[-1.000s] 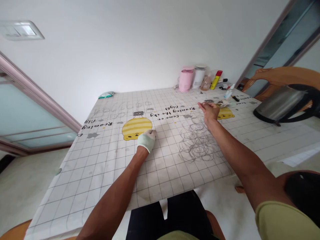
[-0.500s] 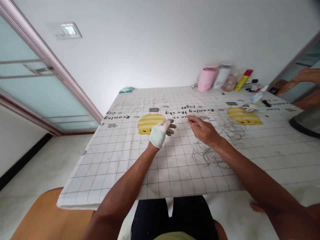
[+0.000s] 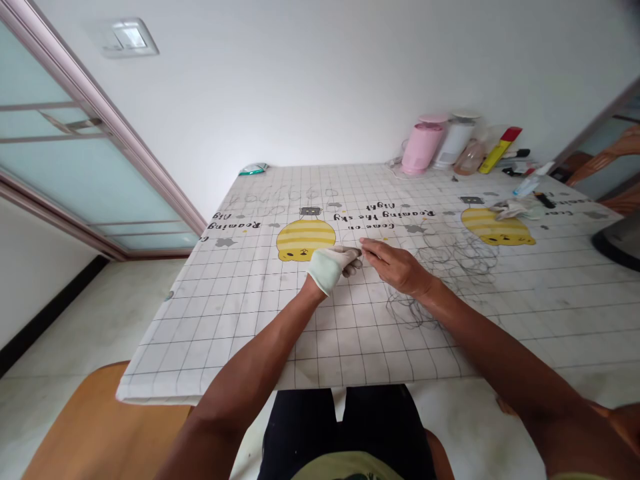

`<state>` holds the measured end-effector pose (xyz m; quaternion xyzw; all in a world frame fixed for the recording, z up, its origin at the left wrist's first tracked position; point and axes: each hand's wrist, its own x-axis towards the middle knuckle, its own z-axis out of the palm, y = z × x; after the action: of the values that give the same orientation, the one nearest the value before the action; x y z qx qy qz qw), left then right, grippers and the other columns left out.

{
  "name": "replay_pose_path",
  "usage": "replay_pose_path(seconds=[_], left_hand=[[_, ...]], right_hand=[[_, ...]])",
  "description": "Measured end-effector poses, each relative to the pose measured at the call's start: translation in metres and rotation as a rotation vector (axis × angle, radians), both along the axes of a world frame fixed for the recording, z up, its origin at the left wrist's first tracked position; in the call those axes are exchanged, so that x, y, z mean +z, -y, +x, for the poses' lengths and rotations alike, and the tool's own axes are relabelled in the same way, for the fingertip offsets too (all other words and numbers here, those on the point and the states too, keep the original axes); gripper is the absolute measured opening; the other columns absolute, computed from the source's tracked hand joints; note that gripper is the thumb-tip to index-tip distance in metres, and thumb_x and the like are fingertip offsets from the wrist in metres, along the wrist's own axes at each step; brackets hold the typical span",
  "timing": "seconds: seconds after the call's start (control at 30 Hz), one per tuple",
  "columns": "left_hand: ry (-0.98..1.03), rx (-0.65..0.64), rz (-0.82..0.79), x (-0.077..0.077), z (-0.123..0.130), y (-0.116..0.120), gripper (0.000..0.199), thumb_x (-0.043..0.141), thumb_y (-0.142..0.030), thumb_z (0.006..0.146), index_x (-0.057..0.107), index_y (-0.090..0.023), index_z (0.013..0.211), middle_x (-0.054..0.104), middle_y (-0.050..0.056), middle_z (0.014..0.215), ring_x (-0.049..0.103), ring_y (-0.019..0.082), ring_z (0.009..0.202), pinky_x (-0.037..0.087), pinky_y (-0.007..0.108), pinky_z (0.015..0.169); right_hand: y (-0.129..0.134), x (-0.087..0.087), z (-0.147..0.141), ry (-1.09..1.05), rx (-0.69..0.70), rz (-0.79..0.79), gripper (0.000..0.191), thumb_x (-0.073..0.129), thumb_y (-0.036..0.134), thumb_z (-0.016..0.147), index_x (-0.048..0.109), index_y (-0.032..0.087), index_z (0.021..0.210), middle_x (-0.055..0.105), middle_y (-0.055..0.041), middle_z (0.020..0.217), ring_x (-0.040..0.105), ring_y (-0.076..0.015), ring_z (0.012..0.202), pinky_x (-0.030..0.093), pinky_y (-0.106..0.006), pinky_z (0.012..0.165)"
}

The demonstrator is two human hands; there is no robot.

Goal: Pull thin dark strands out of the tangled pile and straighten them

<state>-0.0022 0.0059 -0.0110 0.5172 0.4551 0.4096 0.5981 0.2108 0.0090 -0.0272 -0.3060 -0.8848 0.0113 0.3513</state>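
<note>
My left hand [image 3: 336, 261] wears a pale knitted glove with a mint cuff. Its thumb and fingers are pinched together over the middle of the table. My bare right hand [image 3: 397, 267] is also closed in a pinch, its fingertips meeting or almost meeting the gloved ones. Whatever lies between the fingers is too thin or hidden to make out. Loose dark thread-like strands [image 3: 453, 257] lie in tangled loops beside and beyond my right hand and forearm. More curled strands [image 3: 280, 197] are spread toward the table's far left.
A checked tablecloth [image 3: 220, 333] with yellow bear prints covers the table. Along the wall stand a pink container [image 3: 423, 148], a white one [image 3: 454, 143], a bottle [image 3: 470, 157] and a yellow-red box [image 3: 500, 151]. A crumpled whitish glove-like item [image 3: 520, 209] and a dark-based pot [image 3: 620, 240] are at right.
My hands have come together, fingertips now meeting or nearly so. The gloved fingers, spread before, have closed into a pinch. The view has shifted slightly.
</note>
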Motion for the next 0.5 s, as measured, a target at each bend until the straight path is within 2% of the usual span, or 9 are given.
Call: replay_pose_path(seconds=[0.1, 0.17, 0.27, 0.4, 0.5], left_hand=[[0.063, 0.022, 0.012, -0.003, -0.001, 0.0, 0.028, 0.064, -0.033, 0.091, 0.078, -0.012, 0.103, 0.074, 0.008, 0.081, 0.058, 0.01, 0.059, 0.044, 0.023, 0.054], [0.084, 0.057, 0.042, -0.004, -0.003, -0.002, 0.03, 0.064, -0.035, 0.092, 0.078, -0.012, 0.105, 0.074, 0.007, 0.082, 0.059, 0.01, 0.06, 0.044, 0.023, 0.055], [0.06, 0.116, 0.076, -0.003, -0.004, -0.002, 0.031, 0.064, -0.037, 0.091, 0.079, -0.014, 0.106, 0.075, 0.007, 0.083, 0.06, 0.011, 0.062, 0.045, 0.023, 0.057], [-0.024, 0.181, 0.086, 0.003, 0.001, 0.002, 0.03, 0.065, -0.037, 0.09, 0.081, -0.017, 0.105, 0.077, 0.005, 0.086, 0.062, 0.012, 0.064, 0.049, 0.024, 0.06], [-0.08, 0.18, 0.097, 0.002, 0.004, 0.003, 0.029, 0.063, -0.036, 0.091, 0.081, -0.019, 0.107, 0.078, 0.004, 0.088, 0.065, 0.013, 0.068, 0.052, 0.025, 0.065]], right_hand=[[0.004, 0.003, -0.003, -0.045, -0.003, 0.037, 0.029, 0.052, 0.017, 0.104, 0.069, 0.031, 0.123, 0.07, -0.0052, 0.136, 0.062, -0.026, 0.136, 0.057, -0.048, 0.113], [0.009, 0.007, -0.007, -0.112, -0.053, 0.048, 0.034, 0.053, 0.017, 0.103, 0.066, 0.031, 0.132, 0.067, -0.0083, 0.139, 0.061, -0.0279, 0.135, 0.056, -0.051, 0.113], [0.019, 0.012, -0.016, -0.297, -0.158, 0.001, 0.036, 0.055, 0.023, 0.103, 0.064, 0.03, 0.137, 0.067, -0.0115, 0.134, 0.067, -0.0294, 0.124, 0.061, -0.052, 0.104], [0.028, 0.014, -0.028, -0.473, -0.212, -0.259, 0.019, 0.055, 0.038, 0.105, 0.071, 0.029, 0.11, 0.074, -0.0057, 0.106, 0.074, -0.0251, 0.097, 0.067, -0.043, 0.08], [0.031, 0.014, -0.037, -0.504, -0.22, -0.319, 0.019, 0.062, 0.044, 0.1, 0.07, 0.028, 0.094, 0.074, -0.0027, 0.091, 0.072, -0.0222, 0.08, 0.064, -0.039, 0.069]])
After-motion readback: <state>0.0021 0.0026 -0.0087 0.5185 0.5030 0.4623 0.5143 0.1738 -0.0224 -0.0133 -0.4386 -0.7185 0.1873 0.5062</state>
